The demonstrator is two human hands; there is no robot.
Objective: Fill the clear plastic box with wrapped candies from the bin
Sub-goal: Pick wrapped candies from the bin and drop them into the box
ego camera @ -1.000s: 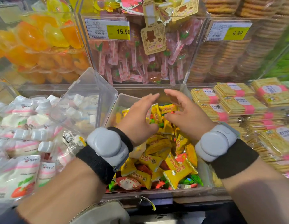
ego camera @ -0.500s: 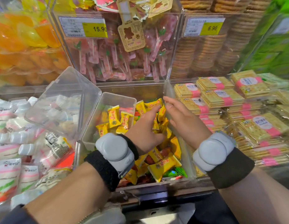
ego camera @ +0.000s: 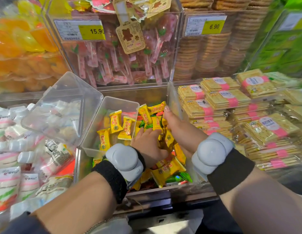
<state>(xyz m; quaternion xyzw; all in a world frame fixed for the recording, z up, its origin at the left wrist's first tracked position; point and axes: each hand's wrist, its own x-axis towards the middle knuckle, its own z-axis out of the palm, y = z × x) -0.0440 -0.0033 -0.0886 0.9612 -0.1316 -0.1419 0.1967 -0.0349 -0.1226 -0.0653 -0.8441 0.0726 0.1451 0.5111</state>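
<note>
Between both hands: yellow wrapped candies (ego camera: 157, 122), heaped in the bin (ego camera: 173, 98).
Clear plastic box (ego camera: 119, 103): just left, few candies inside.
Left hand (ego camera: 149, 145): nearer the box, its grip cupped around candies.
Right hand (ego camera: 178, 128): open, pushing the heap leftward.

Clear plastic box (ego camera: 111, 105) sits in left part of transparent candy bin (ego camera: 173, 98), hinged clear lid (ego camera: 62, 107) open to its left. Yellow-wrapped candies (ego camera: 123, 125) in box, more in bin right of it. Stacked cracker packs (ego camera: 231, 105) right of bin.
</note>
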